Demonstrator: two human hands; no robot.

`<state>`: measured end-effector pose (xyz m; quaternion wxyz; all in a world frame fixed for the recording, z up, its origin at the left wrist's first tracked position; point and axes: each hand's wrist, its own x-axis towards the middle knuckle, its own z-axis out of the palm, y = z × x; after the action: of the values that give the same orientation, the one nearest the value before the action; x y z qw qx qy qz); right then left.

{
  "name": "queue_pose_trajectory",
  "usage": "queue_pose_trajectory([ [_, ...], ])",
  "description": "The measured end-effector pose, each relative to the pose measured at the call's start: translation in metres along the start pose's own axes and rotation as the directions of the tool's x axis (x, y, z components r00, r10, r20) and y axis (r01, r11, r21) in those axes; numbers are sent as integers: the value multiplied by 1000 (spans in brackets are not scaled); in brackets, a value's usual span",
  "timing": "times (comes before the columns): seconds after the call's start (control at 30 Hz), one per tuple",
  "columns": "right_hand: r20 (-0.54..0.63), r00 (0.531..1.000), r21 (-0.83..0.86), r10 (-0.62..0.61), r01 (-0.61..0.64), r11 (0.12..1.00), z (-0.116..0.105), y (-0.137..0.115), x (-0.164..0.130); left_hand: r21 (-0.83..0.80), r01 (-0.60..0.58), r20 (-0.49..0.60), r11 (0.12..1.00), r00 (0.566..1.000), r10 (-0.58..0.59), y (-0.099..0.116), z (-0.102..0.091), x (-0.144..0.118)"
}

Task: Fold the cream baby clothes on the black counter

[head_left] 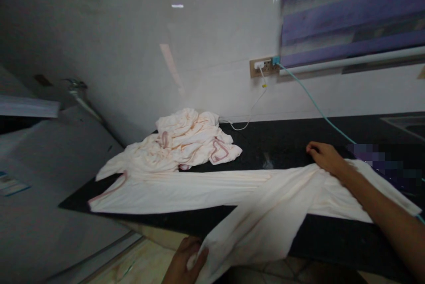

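Observation:
A long white garment [186, 191] with pink trim at its left end lies stretched along the dark counter. Part of it angles down over the front edge to my left hand [187, 259], whose fingers are closed on the cloth. Over at the garment's far edge is my right hand [327, 157], palm down with its fingers curled at the cloth; its fingertips are partly hidden. Behind the garment's left part sits a crumpled heap of cream-white clothes [189, 138] with pink trim, touching it.
Along the wall runs the black countertop [272, 138]. A wall socket [265, 67] holds a white cord and a teal cable [312, 98] that drops across the counter at right. A purple blind [345, 13] hangs above. Left stand a grey appliance [89, 151] and a tap [75, 84].

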<state>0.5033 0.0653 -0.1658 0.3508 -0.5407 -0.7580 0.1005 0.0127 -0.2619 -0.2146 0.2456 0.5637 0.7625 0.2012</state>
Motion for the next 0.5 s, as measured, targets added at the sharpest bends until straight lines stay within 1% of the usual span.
queue_pose_trajectory([
  [0.07, -2, 1000, 2, 3, -3, 1000, 0, -1, 0, -6, 24, 80, 1000, 997, -24, -10, -11, -2],
  [0.13, -6, 1000, -2, 1, -1, 1000, 0, -2, 0, -12, 65, 117, 998, 991, -63, -21, -28, -5],
  [0.17, -8, 1000, -7, -1, 1, 1000, 0, -2, 1, -18, 73, 110, 997, 991, -70, -25, -39, -5],
  [0.23, -5, 1000, -14, -1, 1, 1000, 1, -1, 1, -37, 72, 43, 997, 997, -70, -26, -65, -1],
  [0.3, 0, 1000, -11, 0, 0, 1000, 1, 0, 1, -53, 57, 15, 997, 998, -56, -20, -94, 6],
  [0.37, -3, 1000, 4, -4, 4, 1000, 1, 1, 1, -31, 52, 44, 998, 998, -51, -9, -125, 14],
  [0.43, -7, 1000, 18, -11, 11, 1000, 2, 2, 1, 31, 77, 59, 997, 995, -79, 4, -156, 22],
  [0.5, -10, 1000, 28, -16, 16, 999, 1, 2, 1, 105, 56, 113, 993, 991, -67, 15, -186, 29],
])
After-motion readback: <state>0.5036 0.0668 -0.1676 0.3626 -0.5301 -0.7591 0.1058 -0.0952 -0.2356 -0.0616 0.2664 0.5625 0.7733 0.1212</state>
